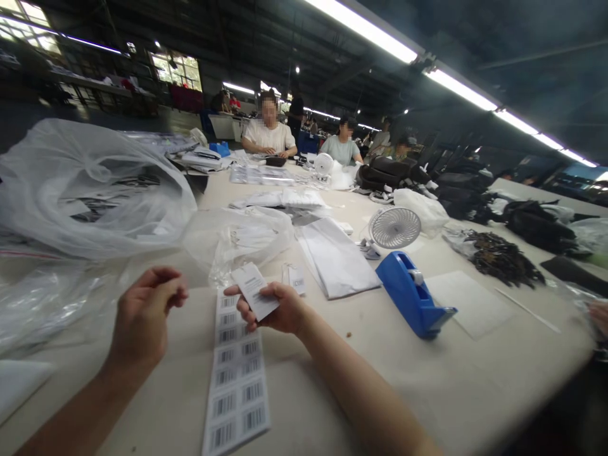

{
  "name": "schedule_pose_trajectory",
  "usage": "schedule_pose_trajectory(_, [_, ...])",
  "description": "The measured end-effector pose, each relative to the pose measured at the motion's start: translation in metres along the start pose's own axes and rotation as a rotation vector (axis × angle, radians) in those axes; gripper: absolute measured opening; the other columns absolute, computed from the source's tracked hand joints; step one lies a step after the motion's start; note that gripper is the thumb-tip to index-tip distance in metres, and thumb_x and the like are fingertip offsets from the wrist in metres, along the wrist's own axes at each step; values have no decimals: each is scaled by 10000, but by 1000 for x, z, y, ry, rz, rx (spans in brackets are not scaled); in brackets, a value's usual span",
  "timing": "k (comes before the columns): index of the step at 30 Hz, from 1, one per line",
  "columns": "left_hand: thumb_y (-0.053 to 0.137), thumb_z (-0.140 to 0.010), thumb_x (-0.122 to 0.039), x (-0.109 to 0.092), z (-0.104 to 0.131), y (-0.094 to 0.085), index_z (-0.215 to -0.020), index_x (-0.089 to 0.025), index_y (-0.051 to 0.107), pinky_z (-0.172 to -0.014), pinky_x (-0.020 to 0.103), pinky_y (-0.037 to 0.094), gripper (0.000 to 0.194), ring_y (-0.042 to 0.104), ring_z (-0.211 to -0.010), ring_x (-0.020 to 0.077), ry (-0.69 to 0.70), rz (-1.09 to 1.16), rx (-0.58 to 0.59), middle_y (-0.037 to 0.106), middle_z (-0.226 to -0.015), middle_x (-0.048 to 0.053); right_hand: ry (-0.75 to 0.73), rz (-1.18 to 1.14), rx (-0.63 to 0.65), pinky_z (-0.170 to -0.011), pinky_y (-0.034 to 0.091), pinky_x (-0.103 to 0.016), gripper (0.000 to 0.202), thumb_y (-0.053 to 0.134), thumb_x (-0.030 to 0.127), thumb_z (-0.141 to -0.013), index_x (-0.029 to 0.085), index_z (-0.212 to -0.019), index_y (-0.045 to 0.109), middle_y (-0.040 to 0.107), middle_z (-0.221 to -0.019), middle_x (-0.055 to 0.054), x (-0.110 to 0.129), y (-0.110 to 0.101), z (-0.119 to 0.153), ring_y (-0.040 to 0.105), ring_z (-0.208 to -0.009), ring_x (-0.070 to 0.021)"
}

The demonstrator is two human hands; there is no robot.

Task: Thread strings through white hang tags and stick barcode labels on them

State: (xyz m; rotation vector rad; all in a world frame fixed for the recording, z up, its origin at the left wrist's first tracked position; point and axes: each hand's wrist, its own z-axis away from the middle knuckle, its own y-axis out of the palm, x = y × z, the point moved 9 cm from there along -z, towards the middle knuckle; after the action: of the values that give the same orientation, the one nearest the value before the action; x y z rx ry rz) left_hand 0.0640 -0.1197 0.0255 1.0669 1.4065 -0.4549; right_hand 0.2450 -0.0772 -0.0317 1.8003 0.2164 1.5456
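My right hand [285, 308] grips a white printed hang tag [255, 290] between thumb and fingers, tilted above the table. Whether it is one tag or a small stack I cannot tell. Beneath that hand lies a sheet of barcode stickers [237, 386], stretching toward the table's near edge. My left hand [142, 313] is raised to the left of the sheet, thumb and fingers curled together in a pinch. What it holds, if anything, is hidden. Another tag with a barcode [293, 278] rests just beyond my right hand.
A blue tape dispenser [411, 294] stands at right, beside folded white sheets [337, 256] and a small fan [395, 228]. Clear plastic bags [95, 190] fill the left. Dark straps [503, 256] and black bags [392, 174] lie farther right. Co-workers [269, 136] sit across the table.
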Motion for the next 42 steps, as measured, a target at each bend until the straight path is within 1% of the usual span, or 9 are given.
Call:
schedule_pose_trajectory(5, [803,-757,-509,47,38,46,-917,-179,748,-577,225,523,371,658,-667,185,-236,-182,370,716,-746,61,25,10,-44,-648,521,-293,447,509,383,-830,111,-1160,642,617,-896,-80,-7,-5,-1,555,-726,-186])
schedule_pose_trajectory(9, [777,-772,-601,59,58,69,-775,-210,703,-623,340,586,398,663,-544,228,-331,-112,574,649,-587,25,70,72,-21,-624,529,-293,342,518,387,-867,121,-1028,661,658,-866,-87,-15,-1,-2,610,-731,-201])
schedule_pose_trajectory(12, [842,-699,-584,59,54,65,-660,-214,695,-512,307,534,400,602,-449,204,-299,-142,523,591,-484,5,81,174,13,-659,547,-302,390,580,491,-903,122,-967,688,685,-886,-96,-18,6,-1,640,-761,-200])
schedule_pose_trajectory(14, [864,-665,-586,57,45,55,-624,-206,712,-508,285,515,412,591,-465,188,-250,-175,429,611,-497,13,34,267,-45,-704,558,-310,467,686,574,-858,119,-959,711,703,-901,-92,-15,4,-3,660,-781,-193])
schedule_pose_trajectory(18, [932,-569,-540,55,29,30,-708,-189,785,-563,254,501,405,629,-587,182,-167,-287,218,732,-650,44,-172,486,-367,-623,507,-242,529,874,591,-683,113,-872,746,686,-738,-31,4,-15,-1,639,-665,-145])
schedule_pose_trajectory(22, [892,-609,-624,61,26,26,-764,-185,781,-565,235,487,479,630,-634,174,-152,-294,207,735,-681,43,-291,506,-547,-548,497,-234,564,887,636,-614,115,-747,716,649,-630,-7,16,-26,4,624,-573,-136])
schedule_pose_trajectory(29, [853,-630,-694,77,29,33,-790,-157,745,-609,226,534,571,633,-681,168,-270,-157,275,718,-712,51,-265,382,-565,-530,564,-279,703,760,790,-654,102,-801,748,706,-702,-61,15,-34,6,660,-590,-166])
schedule_pose_trajectory(35, [945,-536,-597,69,28,33,-914,-174,726,-621,196,547,608,634,-712,146,-288,-61,200,722,-776,10,-278,373,-547,-579,573,-282,655,793,749,-650,110,-789,752,705,-728,-60,15,-34,6,644,-643,-158])
schedule_pose_trajectory(42, [982,-464,-558,75,28,31,-865,-156,736,-608,169,539,618,614,-688,127,-345,-37,170,722,-735,21,-266,337,-515,-620,569,-280,632,798,712,-677,110,-864,757,710,-780,-66,13,-34,5,652,-694,-162])
